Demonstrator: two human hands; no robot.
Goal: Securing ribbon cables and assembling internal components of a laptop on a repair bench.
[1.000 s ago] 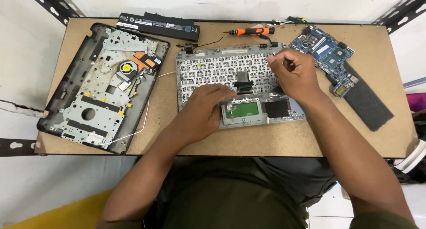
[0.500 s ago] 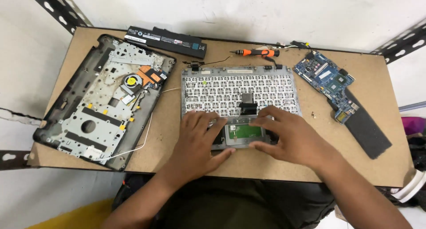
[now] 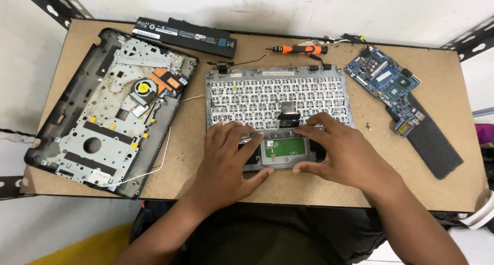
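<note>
A laptop's top cover (image 3: 278, 93) lies face down mid-table, showing the silver underside of the keyboard and a small green touchpad board (image 3: 284, 148) near its front edge. My left hand (image 3: 226, 159) rests flat on the cover's front left corner, fingers spread. On the front right sits my right hand (image 3: 342, 154), with the fingertips touching the cover beside the green board and the thumb at its front edge. Both hands frame the board; neither holds anything.
The laptop's bottom case (image 3: 110, 111) with a fan lies at the left, trailing a white wire. A black battery (image 3: 185, 36) and an orange-handled screwdriver (image 3: 301, 49) lie at the back. A blue motherboard (image 3: 388, 87) and a black pad (image 3: 435, 141) are at the right.
My right hand came down from the cover's back right corner to its front edge beside the green board. My left hand slid slightly toward the front left corner.
</note>
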